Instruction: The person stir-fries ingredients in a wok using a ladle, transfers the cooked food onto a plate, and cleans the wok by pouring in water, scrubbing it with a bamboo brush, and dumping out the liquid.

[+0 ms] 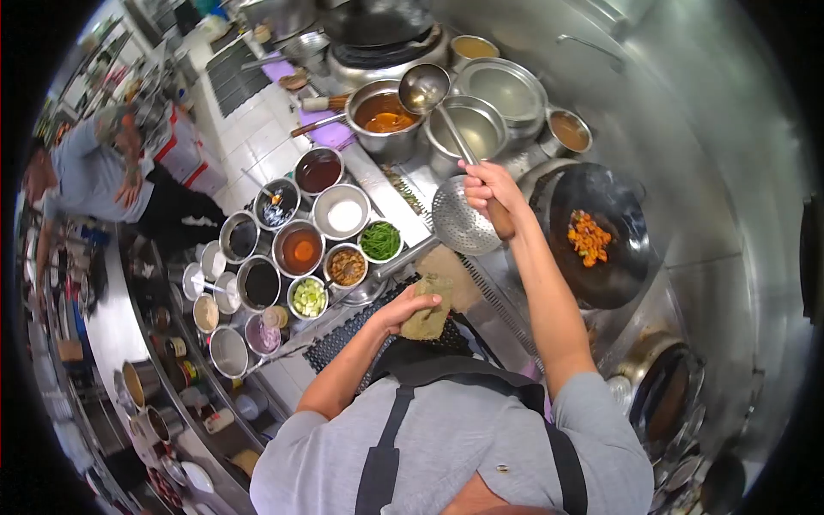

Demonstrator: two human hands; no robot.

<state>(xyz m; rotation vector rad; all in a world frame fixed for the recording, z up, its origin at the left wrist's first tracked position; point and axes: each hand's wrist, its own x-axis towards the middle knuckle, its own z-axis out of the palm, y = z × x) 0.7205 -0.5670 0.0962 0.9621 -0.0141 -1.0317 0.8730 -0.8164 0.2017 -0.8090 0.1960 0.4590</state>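
Note:
My right hand is closed round the wooden handle of a ladle. The ladle's bowl hangs over the rims of a pot of orange-brown liquid and a pot of pale liquid. Below my right hand lies a round perforated strainer. In my left hand is a folded greenish cloth, gripped between thumb and fingers close to my apron. To the right, a black wok holds a small heap of orange diced food.
Left of my hands stand several metal bowls, among them chopped green herbs, white powder, cut pale-green vegetable and dark sauce. Another wok sits at the back. A person in a grey shirt stands at far left.

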